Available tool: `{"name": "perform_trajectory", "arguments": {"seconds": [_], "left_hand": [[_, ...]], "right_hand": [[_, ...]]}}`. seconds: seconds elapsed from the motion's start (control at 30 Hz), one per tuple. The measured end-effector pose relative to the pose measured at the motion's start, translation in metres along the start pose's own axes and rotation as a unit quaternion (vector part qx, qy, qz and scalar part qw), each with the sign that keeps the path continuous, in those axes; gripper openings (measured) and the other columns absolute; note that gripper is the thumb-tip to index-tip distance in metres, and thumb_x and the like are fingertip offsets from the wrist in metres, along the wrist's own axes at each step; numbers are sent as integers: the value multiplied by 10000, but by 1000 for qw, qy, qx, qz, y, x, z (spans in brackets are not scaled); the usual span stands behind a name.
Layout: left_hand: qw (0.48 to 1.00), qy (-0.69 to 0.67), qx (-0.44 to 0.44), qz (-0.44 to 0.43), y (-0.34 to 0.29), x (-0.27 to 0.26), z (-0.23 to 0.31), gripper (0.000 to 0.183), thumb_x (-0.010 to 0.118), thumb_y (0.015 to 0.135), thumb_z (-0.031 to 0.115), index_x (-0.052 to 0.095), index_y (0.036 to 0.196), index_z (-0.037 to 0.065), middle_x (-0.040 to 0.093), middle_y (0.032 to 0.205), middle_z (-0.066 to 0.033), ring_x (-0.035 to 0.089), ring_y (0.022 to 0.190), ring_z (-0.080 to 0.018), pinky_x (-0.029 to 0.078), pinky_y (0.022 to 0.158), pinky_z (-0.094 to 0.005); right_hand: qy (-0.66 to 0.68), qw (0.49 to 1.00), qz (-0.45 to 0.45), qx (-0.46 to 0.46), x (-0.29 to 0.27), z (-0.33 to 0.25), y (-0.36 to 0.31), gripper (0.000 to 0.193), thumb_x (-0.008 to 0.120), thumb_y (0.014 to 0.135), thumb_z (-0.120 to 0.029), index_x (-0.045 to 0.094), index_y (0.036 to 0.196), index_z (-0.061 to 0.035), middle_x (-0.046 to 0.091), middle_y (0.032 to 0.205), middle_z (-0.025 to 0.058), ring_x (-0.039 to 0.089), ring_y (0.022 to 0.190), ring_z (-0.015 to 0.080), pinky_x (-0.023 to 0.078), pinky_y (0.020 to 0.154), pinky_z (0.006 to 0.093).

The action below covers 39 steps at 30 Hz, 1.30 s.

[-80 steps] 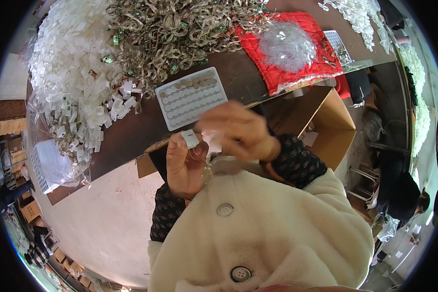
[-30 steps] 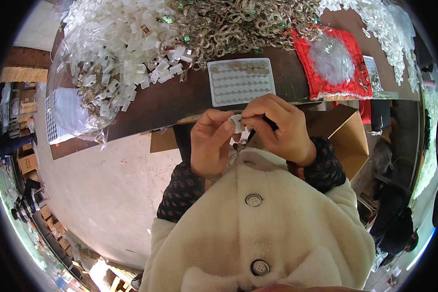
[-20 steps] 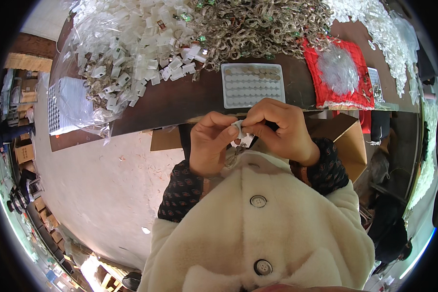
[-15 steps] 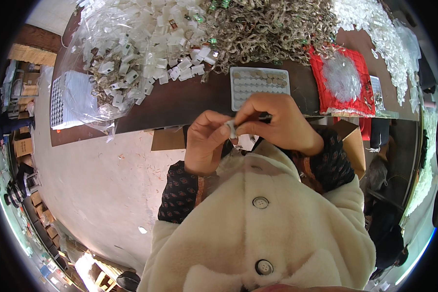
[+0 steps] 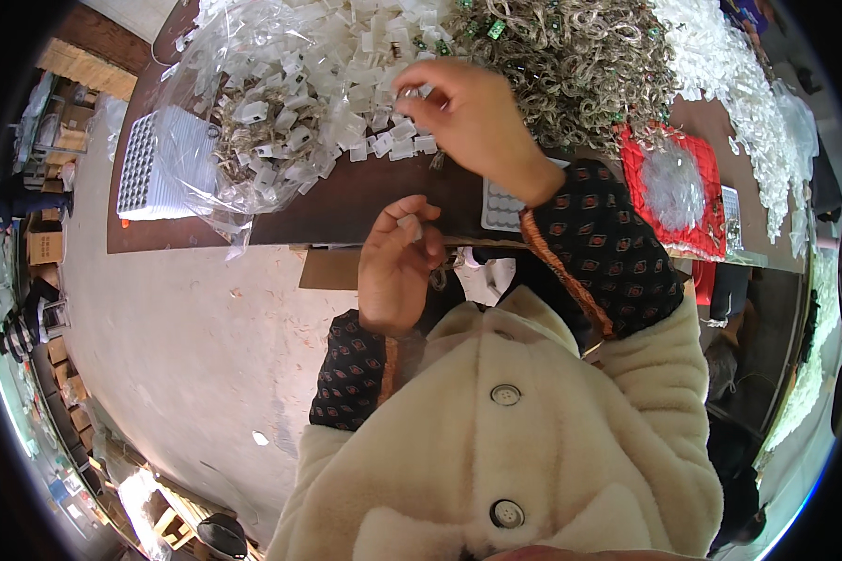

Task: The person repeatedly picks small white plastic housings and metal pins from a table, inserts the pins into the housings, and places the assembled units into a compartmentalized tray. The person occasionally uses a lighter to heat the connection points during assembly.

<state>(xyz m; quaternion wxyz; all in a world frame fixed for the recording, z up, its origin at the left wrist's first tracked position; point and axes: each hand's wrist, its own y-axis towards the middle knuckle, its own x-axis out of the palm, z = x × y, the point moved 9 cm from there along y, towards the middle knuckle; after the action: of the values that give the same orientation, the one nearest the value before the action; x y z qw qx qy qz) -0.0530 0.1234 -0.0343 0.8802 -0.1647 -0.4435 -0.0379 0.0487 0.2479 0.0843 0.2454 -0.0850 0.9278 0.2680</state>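
My left hand (image 5: 395, 271) is raised in front of the table edge, its fingers curled around a small whitish translucent plastic piece (image 5: 408, 224). My right hand (image 5: 477, 117) has reached over the heap of small white plastic cases (image 5: 355, 98). Its thumb and forefinger are bent together around something small and silvery whose kind I cannot make out. Under my right forearm lies a pale tray (image 5: 500, 211) with round pockets, mostly covered by the sleeve. Beside the cases is a big tangled pile of silvery-brown looped strips (image 5: 589, 79).
A clear plastic bag (image 5: 257, 192) of cases lies left, beside stacked white pocketed trays (image 5: 154, 168). On the right, a red cloth (image 5: 711, 210) carries clear plastic film (image 5: 672, 182); white pieces (image 5: 753, 112) are heaped beyond. A cardboard box (image 5: 327, 269) stands below the table edge.
My right hand has left my left hand and moved up and forward over the white cases. The left hand keeps the small piece. The view has shifted slightly.
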Motion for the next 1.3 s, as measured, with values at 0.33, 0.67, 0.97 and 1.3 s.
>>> {"name": "perform_trajectory", "arguments": {"seconds": [0.33, 0.67, 0.97, 1.3], "left_hand": [[999, 39, 14, 24, 10, -3, 3, 256, 560, 984, 139, 575, 1219, 38, 626, 1093, -64, 517, 787, -133, 436, 714, -288], [991, 94, 84, 36, -3, 12, 26, 240, 632, 954, 93, 602, 1179, 13, 646, 960, -51, 490, 642, -69, 365, 566, -224], [982, 171, 78, -9, -16, 33, 14, 121, 665, 958, 94, 672, 1035, 1, 604, 756, -1, 423, 561, -57, 327, 510, -221], [981, 183, 37, 46, -15, 27, -1, 103, 664, 942, 73, 676, 1005, -8, 592, 708, 5, 425, 542, -52, 318, 498, -218]], "right_hand": [[225, 967, -33, 112, -17, 4, -6, 218, 608, 971, -100, 670, 1165, -23, 702, 1026, 40, 632, 881, 79, 503, 749, 231], [248, 952, -110, 142, -24, -31, -60, 354, 599, 981, -97, 554, 1321, -10, 676, 1036, 60, 622, 861, 97, 498, 769, 242], [115, 976, -133, 126, -29, -43, -108, 234, 707, 895, -29, 615, 1109, -20, 678, 947, 66, 616, 704, 124, 514, 681, 299], [-105, 992, -6, -74, -38, -64, -129, 320, 770, 785, 12, 673, 1082, -59, 676, 942, 86, 597, 795, 296, 514, 716, 374]]}}
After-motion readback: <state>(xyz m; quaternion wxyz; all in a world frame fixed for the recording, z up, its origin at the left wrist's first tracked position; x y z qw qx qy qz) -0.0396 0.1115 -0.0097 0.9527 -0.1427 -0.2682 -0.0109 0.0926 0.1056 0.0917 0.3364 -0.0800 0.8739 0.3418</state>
